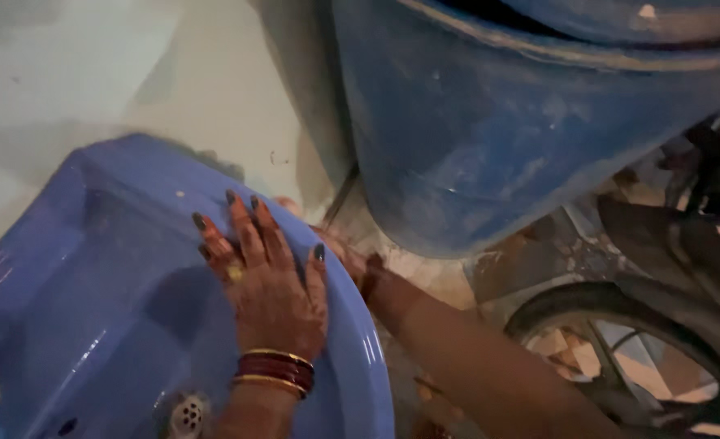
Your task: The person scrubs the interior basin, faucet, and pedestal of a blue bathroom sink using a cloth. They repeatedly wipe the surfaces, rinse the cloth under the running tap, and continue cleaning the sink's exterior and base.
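Overhead, a person's left hand [266, 284] lay flat on the broad rim of a blue ceramic wash basin [92, 268], its fingers [242, 223] spread wide and pressed to the glaze, gripping nothing. The nails were painted dark, the skin carried reddish-brown henna patterns, a gold-coloured ring [235, 272] sat on one finger, and a stack of red and gold bangles [275, 370] circled the wrist.

Just past the thumb, the right hand [352, 260] reached down outside the basin's curved edge. Its fingers were hidden behind the rim, so it could not be told whether they were closed on the basin or merely resting against it.

The basin sat directly under the left fingers, smooth and glossy, with a deep rounded bowl and a small metal drain strainer [188, 415] below the wrist. No tap or pipe could be seen on it. Judging by that, and by the hands placed over and under the rim, the basin appeared steadied between the two hands, loose rather than fixed in place, with any fitting not yet done.

Beyond the fingertips stood a large blue plastic drum [498, 122], its ribbed wall scuffed and dusty. Beside the right forearm a dark rubber tyre [620, 341] curved over a patterned tiled floor [539, 252]. Pale, matt ground [214, 81] lay beyond the basin's far edge.
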